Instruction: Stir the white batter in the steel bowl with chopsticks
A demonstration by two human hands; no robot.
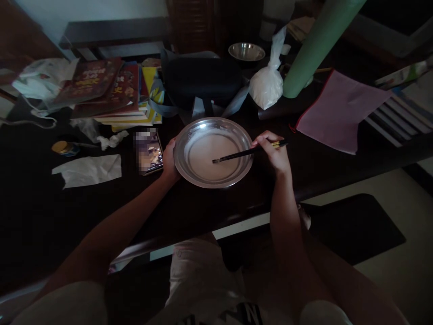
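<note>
A shiny metal bowl (243, 131) stands on the dark table in front of me, with a pale, milky liquid (209, 151) in it. My left hand (170, 159) grips the bowl's left rim, its fingers partly hidden behind the wall. In my right hand (275, 151), closed at the bowl's right side, are dark chopsticks (237, 155) with gold bands near the top. Their tips reach into the liquid near the middle of the bowl. Just left of my left hand lies a phone (154, 153) with its screen lit.
Behind the bowl sit a black bag (203, 81), a knotted plastic bag of white powder (266, 88) and a green cylinder (318, 49). Stacked books (128, 113), a paper sheet (91, 170) and a small jar (64, 148) lie left. A pink pouch (338, 110) lies right.
</note>
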